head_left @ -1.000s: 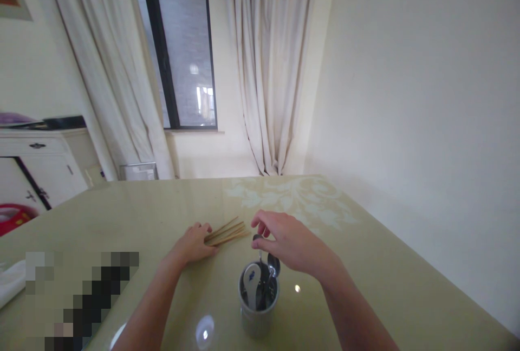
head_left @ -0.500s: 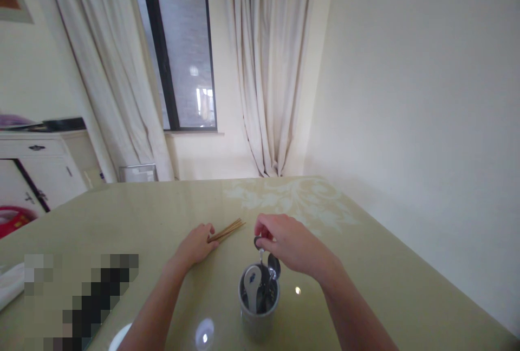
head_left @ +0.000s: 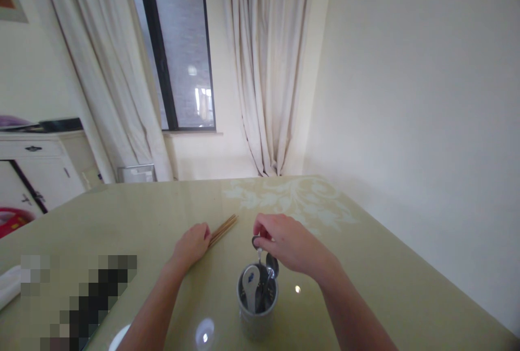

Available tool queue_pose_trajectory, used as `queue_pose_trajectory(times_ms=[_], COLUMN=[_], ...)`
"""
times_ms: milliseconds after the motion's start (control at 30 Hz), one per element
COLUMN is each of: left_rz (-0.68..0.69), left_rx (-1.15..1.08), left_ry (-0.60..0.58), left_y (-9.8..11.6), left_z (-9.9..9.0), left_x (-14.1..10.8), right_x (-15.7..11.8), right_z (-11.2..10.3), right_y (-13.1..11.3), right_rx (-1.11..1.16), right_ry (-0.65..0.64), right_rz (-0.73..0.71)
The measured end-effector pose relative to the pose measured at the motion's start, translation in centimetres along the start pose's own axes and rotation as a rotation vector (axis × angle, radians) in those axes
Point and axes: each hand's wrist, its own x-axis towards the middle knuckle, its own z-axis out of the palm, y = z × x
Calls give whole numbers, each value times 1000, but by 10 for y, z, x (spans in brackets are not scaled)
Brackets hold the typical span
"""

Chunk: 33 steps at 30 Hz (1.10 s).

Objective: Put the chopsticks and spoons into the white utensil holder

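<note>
A grey cylindrical holder [head_left: 259, 323] stands on the table near the bottom centre. In it are a pale ceramic spoon [head_left: 251, 288] with a blue mark and a metal spoon [head_left: 272, 265] leaning to the right. Above the holder, my right hand [head_left: 280, 240] pinches the round top end of another metal spoon [head_left: 256, 242], whose lower part reaches down into the holder. To the left, my left hand [head_left: 195, 244] is closed around a bundle of thin wooden chopsticks [head_left: 225, 228], their ends pointing up and right over the table.
On the green-tinted table [head_left: 365, 286], a white round item [head_left: 119, 337] shows by my left forearm. A white object [head_left: 10, 286] and a blurred dark patch lie at the left. Beyond the table are curtains, a window and a white cabinet [head_left: 49, 169].
My left hand has shifted slightly left, and the chopsticks in it have turned a little steeper. My right hand has hardly moved and still pinches the spoon.
</note>
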Motion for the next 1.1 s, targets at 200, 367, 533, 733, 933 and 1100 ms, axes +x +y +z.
queue_pose_trajectory(times_ms=[200,367,533,733,933,1100], left_rz=[30,49,-11,-36,-49,-61], left_rx=[-9,-17,-6,2,23,26], left_ry=[-20,-15,-6,-14,-5,-2], left_y=[4,7,5,5,9,14], left_z=[-4,-7,-7,-10,-13,-14], left_x=[-3,-5,-3,-4,-6,-9], right_x=[0,1,0,1,0,1], right_z=[0,0,-2,0,1,1], right_y=[-1,-2,-4,-2,-2,-1], right_rx=[-18,-39,-35,-34,-39,-54], right_ry=[-17,-15,-23,-23,-20,-24], right_rz=[-8,-1,9,-4,-4,-13])
